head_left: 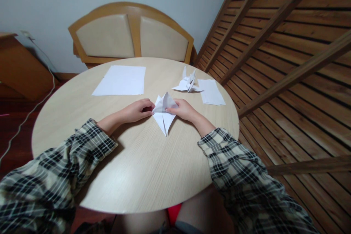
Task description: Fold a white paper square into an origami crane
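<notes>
A folded white paper [163,112], diamond-shaped with a split lower point, is held just over the middle of the round table [131,175]. My left hand [138,110] pinches its left corner between thumb and fingers. On the right side, my right hand [184,110] grips the paper, its thumb lying on the front face and the other fingers behind. The upper flap of the paper stands up in a point. Behind and to the right sits a folded white paper crane [188,81], touched by neither hand.
Large white sheets [120,80] lie at the table's back left. Smaller white sheets [211,92] are at the right, beside the crane. A padded wooden headboard [134,9] stands behind the table, and a slatted wooden wall [290,62] rises on the right.
</notes>
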### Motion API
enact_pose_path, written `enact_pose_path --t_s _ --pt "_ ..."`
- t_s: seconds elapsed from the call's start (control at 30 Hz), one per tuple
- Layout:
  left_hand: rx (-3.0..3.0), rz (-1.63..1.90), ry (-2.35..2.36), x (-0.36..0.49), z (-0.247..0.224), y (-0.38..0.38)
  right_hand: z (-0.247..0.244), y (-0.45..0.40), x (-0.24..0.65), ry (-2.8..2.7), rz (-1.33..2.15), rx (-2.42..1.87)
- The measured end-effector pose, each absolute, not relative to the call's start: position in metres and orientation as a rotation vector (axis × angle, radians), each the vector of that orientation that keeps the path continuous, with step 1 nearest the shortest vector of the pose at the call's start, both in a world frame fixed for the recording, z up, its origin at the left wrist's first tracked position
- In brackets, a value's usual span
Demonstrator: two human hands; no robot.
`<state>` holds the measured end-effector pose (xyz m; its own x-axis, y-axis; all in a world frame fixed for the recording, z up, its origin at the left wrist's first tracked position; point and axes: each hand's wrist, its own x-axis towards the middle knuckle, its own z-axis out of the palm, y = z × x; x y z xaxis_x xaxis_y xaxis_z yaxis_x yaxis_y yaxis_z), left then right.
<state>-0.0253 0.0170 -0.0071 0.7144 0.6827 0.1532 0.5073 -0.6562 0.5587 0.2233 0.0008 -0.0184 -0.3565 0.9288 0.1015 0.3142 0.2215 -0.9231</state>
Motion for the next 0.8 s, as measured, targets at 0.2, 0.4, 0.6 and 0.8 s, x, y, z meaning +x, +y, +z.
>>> enact_pose_path --t_s 0.2,0.4,0.6,0.8 --pt "2.434 0.482 0.851 -0.0311 -0.0065 0.0192 -0.0218 0.0024 0.2251 -1.821 1.119 -1.142" --pt "2.408 0.480 0.870 -0.0312 -0.0033 0.0165 -0.0233 0.0034 0.2258 -1.836 1.120 -1.154" --pt "2.441 0.529 0.907 -0.0300 -0.0047 0.0178 -0.0190 0.0014 0.2244 -1.851 1.103 -1.172" --pt "2.553 0.536 0.880 -0.0289 -0.0062 0.0173 -0.0167 -0.0002 0.2229 -1.853 1.092 -1.188"
